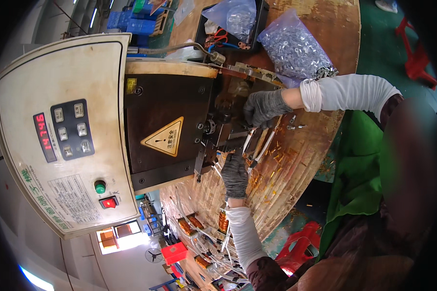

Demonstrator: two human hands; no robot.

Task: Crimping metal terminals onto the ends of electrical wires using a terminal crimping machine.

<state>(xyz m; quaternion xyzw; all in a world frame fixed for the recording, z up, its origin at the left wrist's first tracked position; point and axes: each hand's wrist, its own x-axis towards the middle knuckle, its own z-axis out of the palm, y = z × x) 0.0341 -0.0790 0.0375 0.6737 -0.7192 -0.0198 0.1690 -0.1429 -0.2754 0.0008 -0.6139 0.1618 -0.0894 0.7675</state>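
Note:
Both of my hands wear grey knit gloves and white sleeves. My right hand (264, 106) reaches to the dark press head (223, 128) of a bench machine, its fingers pinched on thin white wires (260, 143). The wires run down to my left hand (234, 174), which grips them close to the machine's front. Where the wire ends meet the press head is hidden by my fingers.
The machine has a beige cover (43, 87) with a button panel, a red digit display, a green button (100, 186) and a yellow warning triangle (165, 138). On the round wooden table (325, 24) lie bags of small metal parts (296, 48), scattered brass pieces (272, 165) and copper coils (223, 220).

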